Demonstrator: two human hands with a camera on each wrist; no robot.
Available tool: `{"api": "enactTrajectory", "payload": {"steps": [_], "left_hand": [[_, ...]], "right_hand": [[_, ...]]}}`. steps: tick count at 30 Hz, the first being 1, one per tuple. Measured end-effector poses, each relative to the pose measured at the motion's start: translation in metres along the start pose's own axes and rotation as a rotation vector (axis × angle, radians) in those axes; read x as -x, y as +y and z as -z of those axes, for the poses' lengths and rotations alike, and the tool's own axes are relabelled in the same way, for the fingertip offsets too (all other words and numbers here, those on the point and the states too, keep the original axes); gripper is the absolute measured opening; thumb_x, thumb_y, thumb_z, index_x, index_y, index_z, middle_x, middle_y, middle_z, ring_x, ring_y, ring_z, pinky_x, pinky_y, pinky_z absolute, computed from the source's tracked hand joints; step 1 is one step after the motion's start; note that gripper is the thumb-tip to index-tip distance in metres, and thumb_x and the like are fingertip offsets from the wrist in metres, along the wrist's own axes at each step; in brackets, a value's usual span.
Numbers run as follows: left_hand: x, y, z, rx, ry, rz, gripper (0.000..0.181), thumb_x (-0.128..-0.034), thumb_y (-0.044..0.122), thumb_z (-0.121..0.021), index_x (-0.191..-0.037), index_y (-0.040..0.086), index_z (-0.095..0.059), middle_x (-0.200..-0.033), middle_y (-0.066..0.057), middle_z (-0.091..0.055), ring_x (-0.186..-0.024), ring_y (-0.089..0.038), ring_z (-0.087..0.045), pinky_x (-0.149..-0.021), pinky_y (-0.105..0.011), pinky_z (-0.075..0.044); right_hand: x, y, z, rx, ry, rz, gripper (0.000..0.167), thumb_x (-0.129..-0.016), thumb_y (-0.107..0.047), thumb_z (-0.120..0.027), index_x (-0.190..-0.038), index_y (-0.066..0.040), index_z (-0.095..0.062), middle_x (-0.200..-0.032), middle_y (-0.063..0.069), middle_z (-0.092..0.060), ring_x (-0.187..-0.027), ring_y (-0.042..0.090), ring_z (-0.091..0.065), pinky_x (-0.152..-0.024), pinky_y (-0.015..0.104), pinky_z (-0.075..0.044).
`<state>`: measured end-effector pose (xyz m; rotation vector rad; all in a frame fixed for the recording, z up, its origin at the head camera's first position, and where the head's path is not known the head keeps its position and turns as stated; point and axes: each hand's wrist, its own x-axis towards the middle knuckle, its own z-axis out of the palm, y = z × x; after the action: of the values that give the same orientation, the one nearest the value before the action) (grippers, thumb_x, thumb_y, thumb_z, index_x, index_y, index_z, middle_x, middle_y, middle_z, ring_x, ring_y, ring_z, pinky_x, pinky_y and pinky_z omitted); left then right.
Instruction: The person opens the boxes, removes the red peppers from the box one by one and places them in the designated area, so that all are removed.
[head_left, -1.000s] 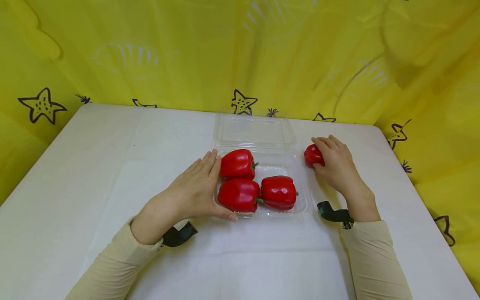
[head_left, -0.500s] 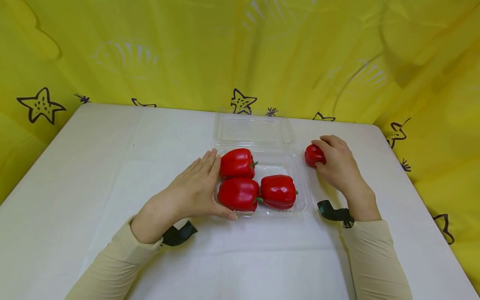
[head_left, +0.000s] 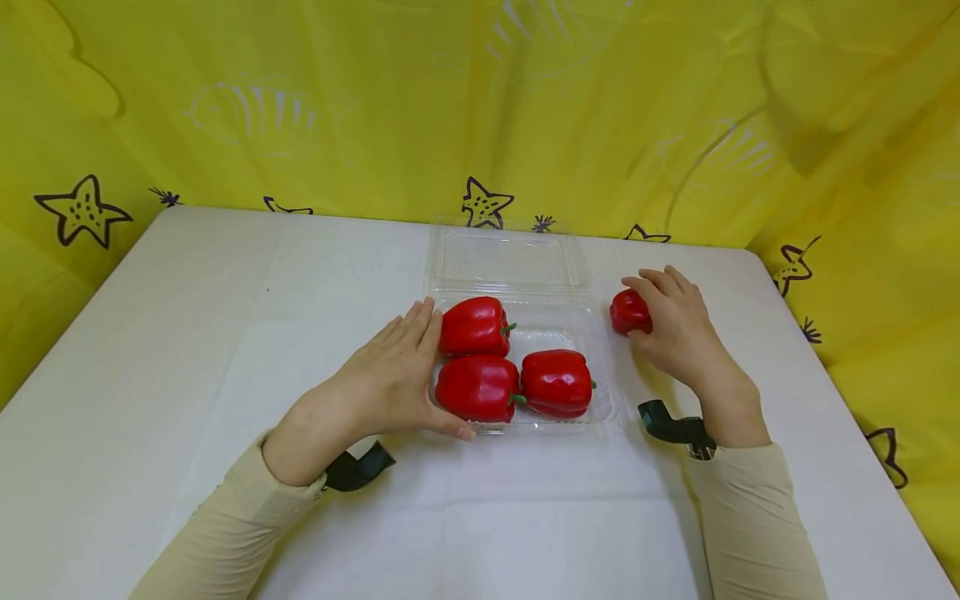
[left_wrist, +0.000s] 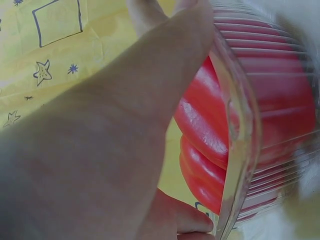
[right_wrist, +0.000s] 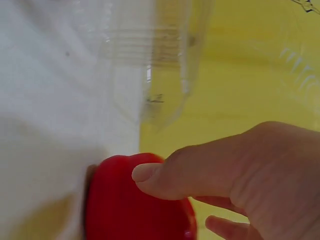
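A clear hinged container lies opened out, its lid toward the back. Two red peppers sit in its left part and one at front right. My left hand rests along the container's left side, fingers extended and thumb at the front corner; the left wrist view shows the rim beside it. Right of the container, my right hand has its fingers and thumb around another red pepper. In the right wrist view the thumb lies against that pepper.
The white table extends around the container. A yellow curtain with drawn stars and fish stands behind it and at both sides. Dark wrist-worn devices are at both wrists.
My right hand has shifted slightly right, its fingers raised and spread a little more around the pepper. The left hand and the peppers in the container have stayed put.
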<state>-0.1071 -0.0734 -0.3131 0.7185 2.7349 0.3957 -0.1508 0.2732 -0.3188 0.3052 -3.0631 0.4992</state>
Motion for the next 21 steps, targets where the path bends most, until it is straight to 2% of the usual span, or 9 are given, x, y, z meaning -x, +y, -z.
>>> {"api": "enactTrajectory", "payload": {"steps": [5,12,21], "left_hand": [[0.001,0.0,0.0,-0.004,0.004,-0.001,0.136,-0.0645,0.074,-0.076,-0.156,-0.005,-0.013,-0.166,-0.021,-0.01,-0.155,-0.036,-0.007,-0.125,-0.051,-0.018],[0.001,0.0,-0.001,-0.019,0.014,0.0,0.136,-0.0646,0.075,-0.076,-0.156,-0.005,-0.014,-0.166,-0.021,-0.01,-0.155,-0.036,-0.008,-0.125,-0.052,-0.017],[0.002,-0.002,0.0,-0.039,0.014,0.019,0.137,-0.0636,0.079,-0.072,-0.156,-0.004,-0.014,-0.166,-0.02,-0.011,-0.155,-0.035,-0.007,-0.125,-0.053,-0.014]], "right_hand": [[0.004,-0.007,0.008,-0.025,0.023,0.048,0.06,-0.08,0.003,-0.07,-0.137,0.002,-0.05,-0.147,0.03,-0.04,-0.142,0.052,-0.022,-0.112,0.072,-0.026],[0.009,-0.021,0.016,-0.047,0.099,0.111,0.055,-0.082,0.006,-0.067,-0.135,0.002,-0.054,-0.144,0.023,-0.046,-0.138,0.044,-0.033,-0.11,0.065,-0.037],[0.016,-0.042,0.02,-0.095,0.144,0.194,0.053,-0.084,0.005,-0.067,-0.136,0.001,-0.054,-0.145,0.021,-0.047,-0.138,0.041,-0.036,-0.112,0.061,-0.036]]}}
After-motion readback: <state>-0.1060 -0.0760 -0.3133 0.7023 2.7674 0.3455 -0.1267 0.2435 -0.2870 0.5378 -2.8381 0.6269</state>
